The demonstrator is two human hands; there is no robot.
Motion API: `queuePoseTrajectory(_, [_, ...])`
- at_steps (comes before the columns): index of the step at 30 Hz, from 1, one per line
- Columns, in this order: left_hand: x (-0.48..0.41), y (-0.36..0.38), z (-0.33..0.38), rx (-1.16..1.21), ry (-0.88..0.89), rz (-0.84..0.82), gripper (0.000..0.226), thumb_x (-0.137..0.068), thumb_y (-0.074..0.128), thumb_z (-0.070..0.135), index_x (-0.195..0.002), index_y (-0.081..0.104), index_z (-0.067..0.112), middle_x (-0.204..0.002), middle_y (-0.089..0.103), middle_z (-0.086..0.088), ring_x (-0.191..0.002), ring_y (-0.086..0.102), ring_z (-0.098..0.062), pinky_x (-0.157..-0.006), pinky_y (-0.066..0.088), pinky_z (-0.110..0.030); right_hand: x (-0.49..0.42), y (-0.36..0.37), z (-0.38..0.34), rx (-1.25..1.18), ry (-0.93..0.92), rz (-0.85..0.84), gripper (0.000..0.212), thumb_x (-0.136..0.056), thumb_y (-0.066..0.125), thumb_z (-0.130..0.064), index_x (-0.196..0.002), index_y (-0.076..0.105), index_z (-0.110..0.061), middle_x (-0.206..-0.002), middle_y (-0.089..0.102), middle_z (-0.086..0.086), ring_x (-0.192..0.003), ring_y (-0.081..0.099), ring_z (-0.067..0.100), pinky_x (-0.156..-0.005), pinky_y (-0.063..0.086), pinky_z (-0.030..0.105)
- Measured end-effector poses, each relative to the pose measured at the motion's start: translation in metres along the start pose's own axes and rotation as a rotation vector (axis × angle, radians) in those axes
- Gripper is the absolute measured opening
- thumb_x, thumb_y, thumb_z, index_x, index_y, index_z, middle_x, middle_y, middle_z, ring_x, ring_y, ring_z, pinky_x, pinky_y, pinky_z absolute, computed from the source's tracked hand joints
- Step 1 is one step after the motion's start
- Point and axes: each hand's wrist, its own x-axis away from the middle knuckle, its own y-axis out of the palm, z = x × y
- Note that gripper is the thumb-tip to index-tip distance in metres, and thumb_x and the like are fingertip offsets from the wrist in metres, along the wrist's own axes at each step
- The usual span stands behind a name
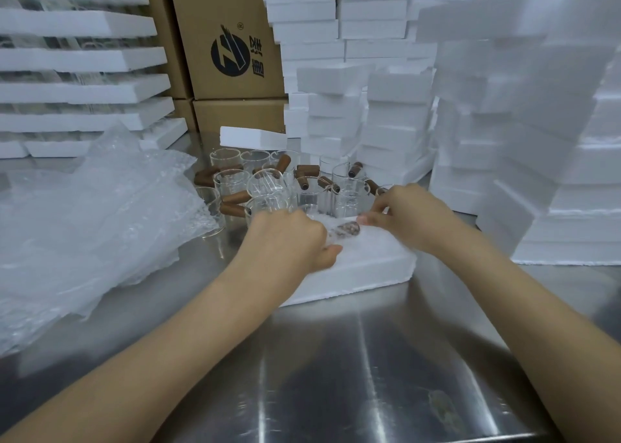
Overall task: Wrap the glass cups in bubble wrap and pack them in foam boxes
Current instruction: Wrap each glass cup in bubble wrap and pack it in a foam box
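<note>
Our left hand (290, 237) and right hand (411, 214) grip the wrapped cup (346, 230) on the foam box (366, 271). Bare cups (265, 187) crowd the worktop (336, 358) just behind, with bubble wrap (94, 214) left and foam stacks (524, 133) right.

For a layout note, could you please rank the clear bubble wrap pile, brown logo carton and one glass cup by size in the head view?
1. clear bubble wrap pile
2. brown logo carton, though farther back
3. glass cup with wooden handle

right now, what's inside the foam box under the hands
A bubble-wrapped cup lies in the foam box; its brown handle shows through the wrap. The left hand and right hand cover both ends, so the rest of the inside is hidden.
</note>
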Motion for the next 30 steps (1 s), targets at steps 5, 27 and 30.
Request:
queuePoseTrajectory(5, [-0.005,0.005,-0.01,-0.007,0.085,-0.038,0.062,-0.085,0.026,0.073,-0.061,0.035,0.017,-0.058,0.034,0.003,-0.061,0.038,-0.019,-0.051,0.019,-0.027,0.0,-0.002,0.002,-0.017,-0.043,-0.04,0.043,-0.09,0.058,-0.047,-0.092,0.069,-0.005,-0.087,0.068,0.013,-0.082,0.061,0.028,-0.073,0.051,0.038])
queuePoseTrajectory(27, [0.01,0.028,-0.065,0.749,0.195,0.485,0.047,-0.093,0.044,0.051,-0.091,0.074,0.016,-0.087,0.062,0.005,-0.079,0.057,-0.012,-0.064,0.049,-0.037,0.002,-0.013,0.006,-0.119,-0.072,0.022,0.022,-0.086,0.063,-0.048,-0.083,0.068,-0.027,-0.049,0.051,-0.012,-0.047,0.046,0.001,-0.058,0.043,0.031])
queuePoseTrajectory(30, [0.011,0.032,-0.05,0.67,0.312,0.382,0.043,-0.092,0.047,0.049,-0.086,0.074,0.017,-0.085,0.063,0.006,-0.08,0.059,-0.014,-0.073,0.048,-0.037,0.0,-0.016,-0.002,-0.208,-0.135,0.294,0.02,-0.092,0.059,-0.036,-0.082,0.069,-0.022,-0.041,0.043,-0.007,-0.044,0.042,0.009,-0.053,0.037,0.031])
